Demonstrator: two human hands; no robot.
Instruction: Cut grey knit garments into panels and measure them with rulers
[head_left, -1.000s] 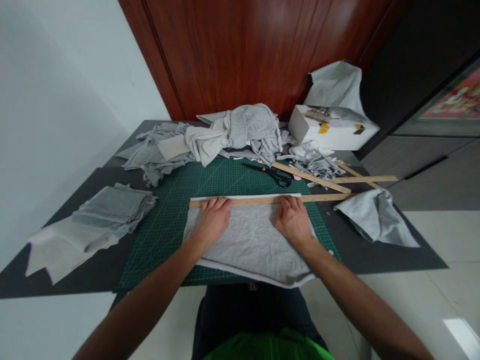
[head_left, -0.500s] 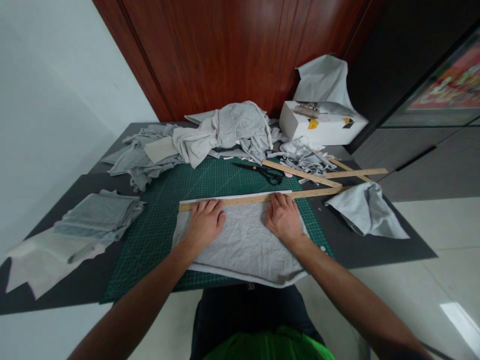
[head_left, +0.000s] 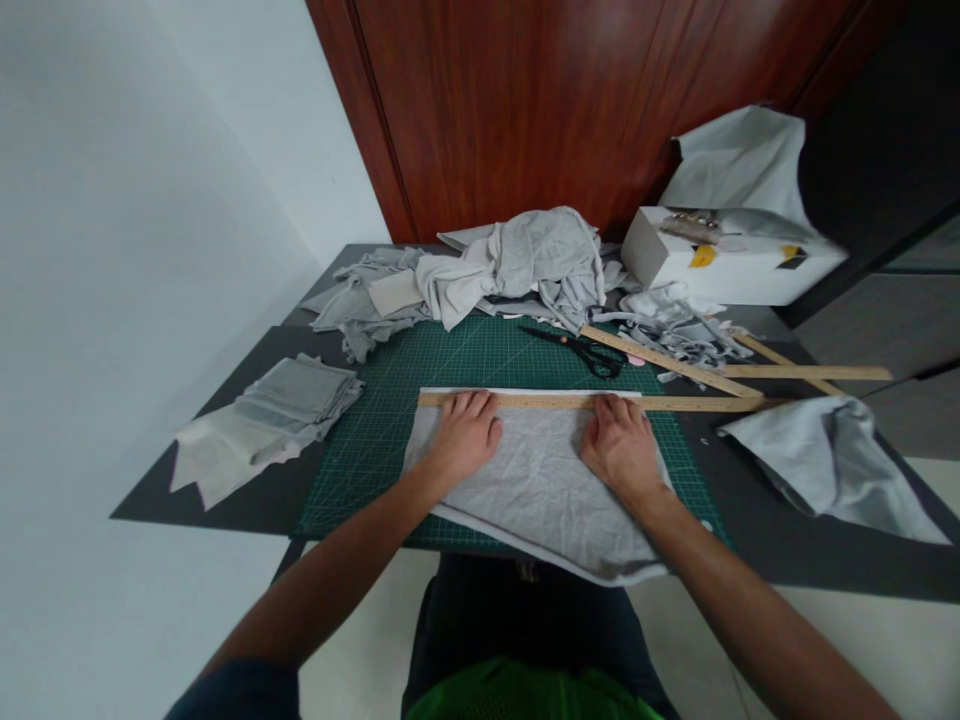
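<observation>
Left hand (head_left: 466,437) and right hand (head_left: 621,445) still press ruler (head_left: 544,401); sleeve (head_left: 244,690) appears.

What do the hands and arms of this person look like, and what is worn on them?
The left hand and right hand are bare, with no glove, ring or watch visible. Both forearms are uncovered. A dark blue sleeve ends near the left elbow; no sleeve shows on the right arm.
</observation>
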